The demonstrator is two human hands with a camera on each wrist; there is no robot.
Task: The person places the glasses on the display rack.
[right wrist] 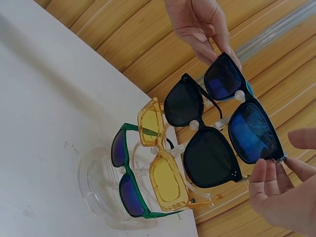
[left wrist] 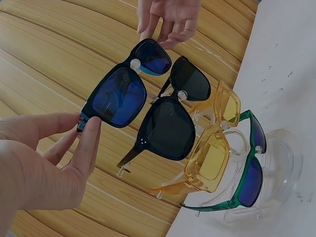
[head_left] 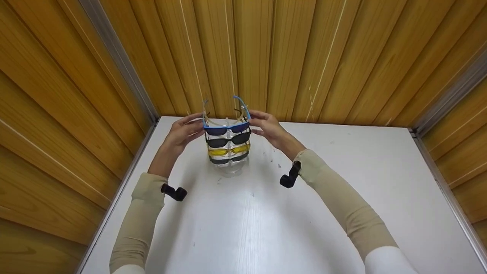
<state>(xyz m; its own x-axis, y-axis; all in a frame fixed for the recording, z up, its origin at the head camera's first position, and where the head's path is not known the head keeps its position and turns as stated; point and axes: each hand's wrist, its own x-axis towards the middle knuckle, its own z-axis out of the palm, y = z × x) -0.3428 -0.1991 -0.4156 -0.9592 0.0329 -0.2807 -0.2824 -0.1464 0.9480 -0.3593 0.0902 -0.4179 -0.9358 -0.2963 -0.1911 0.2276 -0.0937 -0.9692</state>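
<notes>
A pair of blue-framed sunglasses (head_left: 224,128) with dark blue lenses sits on the top tier of a clear display stand (head_left: 233,173). At one outer corner, my left hand (head_left: 182,133) pinches the frame between thumb and fingers, as the left wrist view shows. My right hand (head_left: 271,129) holds the opposite corner by its fingertips (right wrist: 259,177). The temples point back toward the wall. Stacked below are black sunglasses (left wrist: 168,129), yellow glasses (left wrist: 210,153) with clear yellow frames, and green-framed sunglasses (left wrist: 247,173) lowest, near the round base.
The stand is on a white table (head_left: 304,213), close to its back edge. Wood-patterned panels (head_left: 289,57) rise behind and at both sides, with metal rails (head_left: 118,49) at the corners. Small dark marks dot the tabletop. A black wrist camera (head_left: 291,175) juts from each sleeve.
</notes>
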